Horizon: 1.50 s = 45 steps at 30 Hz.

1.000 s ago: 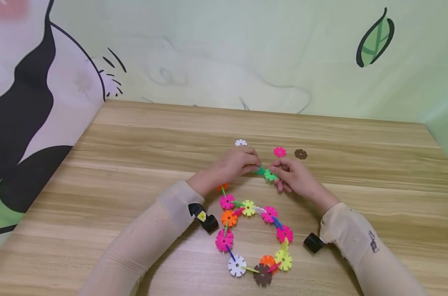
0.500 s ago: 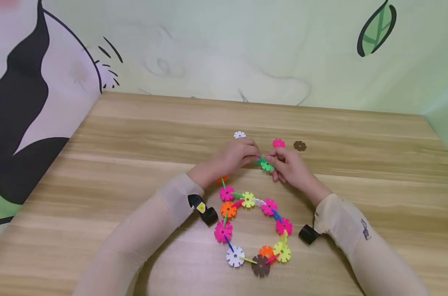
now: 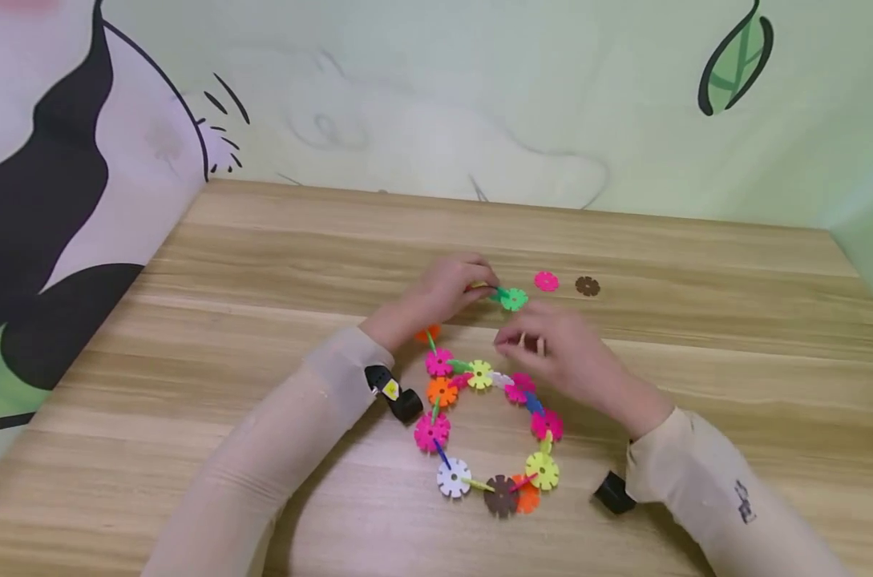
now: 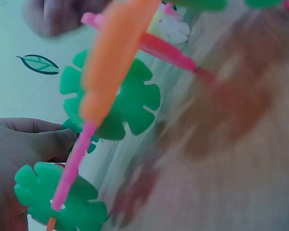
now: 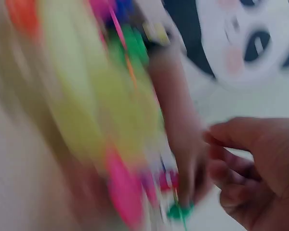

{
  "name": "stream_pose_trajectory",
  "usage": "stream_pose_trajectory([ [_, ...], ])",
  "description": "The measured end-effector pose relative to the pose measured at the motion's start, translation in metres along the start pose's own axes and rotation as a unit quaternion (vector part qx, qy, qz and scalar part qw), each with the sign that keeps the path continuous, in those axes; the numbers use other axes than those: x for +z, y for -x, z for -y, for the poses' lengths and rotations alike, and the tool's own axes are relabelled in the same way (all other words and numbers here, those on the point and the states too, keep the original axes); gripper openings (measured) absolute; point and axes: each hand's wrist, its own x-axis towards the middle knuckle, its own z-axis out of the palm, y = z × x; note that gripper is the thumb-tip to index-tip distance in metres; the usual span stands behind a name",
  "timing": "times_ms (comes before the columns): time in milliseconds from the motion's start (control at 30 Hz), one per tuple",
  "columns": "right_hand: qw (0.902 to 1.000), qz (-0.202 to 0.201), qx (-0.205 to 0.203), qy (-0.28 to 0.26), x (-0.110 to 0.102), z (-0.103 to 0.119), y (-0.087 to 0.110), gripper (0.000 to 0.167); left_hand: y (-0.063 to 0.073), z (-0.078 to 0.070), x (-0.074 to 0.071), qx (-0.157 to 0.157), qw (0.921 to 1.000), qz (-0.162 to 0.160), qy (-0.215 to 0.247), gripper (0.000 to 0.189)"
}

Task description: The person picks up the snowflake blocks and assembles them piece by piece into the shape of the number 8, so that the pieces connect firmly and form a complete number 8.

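My left hand (image 3: 439,292) pinches linked notched plastic discs near the back of the ring. A green disc (image 3: 514,300) sticks out to the right of its fingertips. In the left wrist view, thumb and forefinger pinch a small green disc (image 4: 89,144). My right hand (image 3: 566,353) is apart from it, above the table right of the chain. Its fingers are loosely bent and hold nothing, as the right wrist view also shows. The chain of coloured discs (image 3: 454,478) lies in a ring on the table, joined edge to edge at right angles.
A loose pink disc (image 3: 547,281) and a brown disc (image 3: 588,286) lie behind the hands. An orange disc (image 3: 528,494) sits partly behind the chain's brown disc. The wooden table (image 3: 732,320) meets a painted wall (image 3: 407,96) at the back.
My right hand has let go of the green disc and drawn back toward me. My left hand still holds its piece, shifted slightly back. The loose white disc is out of sight.
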Motion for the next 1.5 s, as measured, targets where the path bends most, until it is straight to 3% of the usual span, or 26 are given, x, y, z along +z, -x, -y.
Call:
stream_pose_trajectory([
  [100, 0.9908, 0.065, -0.114, 0.032, 0.015, 0.022, 0.01, 0.011, 0.0, -0.001, 0.0, -0.006, 1.0, 0.006, -0.002, 0.014],
  [167, 0.9802, 0.091, -0.16, 0.073, 0.026, 0.03, 0.015, 0.016, -0.001, -0.001, 0.0, -0.012, 0.9999, 0.01, -0.006, 0.015],
  [300, 0.9647, 0.122, -0.19, 0.134, 0.038, 0.033, 0.021, 0.022, -0.001, -0.001, 0.001, -0.025, 0.9995, 0.021, -0.001, 0.016],
  [467, 0.9497, 0.11, -0.228, 0.184, 0.039, 0.028, 0.024, 0.024, 0.001, 0.001, 0.001, -0.027, 0.9995, 0.013, 0.006, 0.015],
  [567, 0.9459, 0.09, -0.238, 0.202, 0.036, 0.025, 0.028, 0.02, 0.003, 0.002, 0.001, -0.021, 0.9998, -0.003, 0.005, 0.014],
  [700, 0.9567, 0.067, -0.211, 0.189, 0.032, 0.022, 0.035, 0.013, 0.003, 0.004, 0.001, -0.012, 0.9998, -0.018, -0.004, 0.013],
  [833, 0.9684, 0.069, -0.164, 0.175, 0.029, 0.023, 0.036, 0.011, 0.003, 0.004, 0.0, -0.018, 0.9996, -0.016, -0.011, 0.013],
  [1133, 0.973, 0.134, -0.049, 0.181, 0.028, 0.033, 0.027, 0.025, 0.005, 0.002, 0.0, -0.036, 0.9991, -0.005, -0.021, 0.015],
  [1333, 0.9739, 0.181, -0.017, 0.136, 0.025, 0.035, 0.026, 0.023, 0.005, 0.001, -0.001, -0.047, 0.9983, 0.019, -0.027, 0.016],
  [1500, 0.9753, 0.209, 0.025, 0.066, 0.024, 0.035, 0.024, 0.022, 0.005, -0.001, -0.003, -0.054, 0.997, 0.047, -0.03, 0.016],
])
